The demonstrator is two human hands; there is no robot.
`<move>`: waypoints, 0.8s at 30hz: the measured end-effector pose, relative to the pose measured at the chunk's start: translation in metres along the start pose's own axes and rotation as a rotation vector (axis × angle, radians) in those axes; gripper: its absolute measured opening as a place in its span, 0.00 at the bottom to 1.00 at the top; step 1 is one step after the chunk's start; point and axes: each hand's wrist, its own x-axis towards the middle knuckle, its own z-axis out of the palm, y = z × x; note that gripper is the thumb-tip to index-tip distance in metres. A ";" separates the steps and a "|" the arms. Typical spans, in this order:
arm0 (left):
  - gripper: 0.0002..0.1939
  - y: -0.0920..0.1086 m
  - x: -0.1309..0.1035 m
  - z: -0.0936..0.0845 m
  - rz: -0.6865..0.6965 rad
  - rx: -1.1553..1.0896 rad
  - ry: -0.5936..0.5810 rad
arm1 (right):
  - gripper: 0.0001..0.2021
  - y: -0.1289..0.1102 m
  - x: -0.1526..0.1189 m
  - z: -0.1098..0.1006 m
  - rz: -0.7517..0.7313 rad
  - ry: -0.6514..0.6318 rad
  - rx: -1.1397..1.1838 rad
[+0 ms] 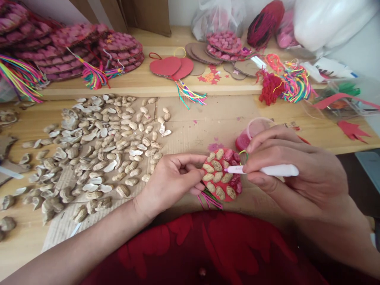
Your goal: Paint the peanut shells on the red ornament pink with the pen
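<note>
My left hand (pixel 181 174) pinches the left edge of a red heart-shaped card (pixel 219 186) covered with peanut shells. Shells on the card's right side are painted pink; those on the left are still bare tan. A green loop sticks out at its upper right, and pink and green strings hang at its lower left. My right hand (pixel 279 162) grips a white marker (pixel 277 170), its tip touching the shells near the card's middle. Just behind the right hand stands a clear cup (pixel 245 136) with pink paint, partly hidden by the fingers.
Loose peanut shells (pixel 101 158) spread over cardboard at the left. On the raised ledge are stacked pink discs (pixel 121 49), red hearts (pixel 170 67), coloured tassels (pixel 297 85) and plastic bags (pixel 219 18). A plastic box (pixel 350 99) sits at the right.
</note>
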 end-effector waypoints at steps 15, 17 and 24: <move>0.19 -0.001 0.000 -0.001 0.008 -0.074 -0.001 | 0.05 0.002 0.001 0.001 -0.001 0.044 0.002; 0.20 -0.001 0.001 -0.001 0.009 -0.094 -0.018 | 0.05 0.001 0.000 0.001 0.011 0.057 0.008; 0.14 -0.004 0.002 -0.004 0.005 -0.146 -0.052 | 0.06 0.002 -0.001 -0.003 0.029 0.097 -0.013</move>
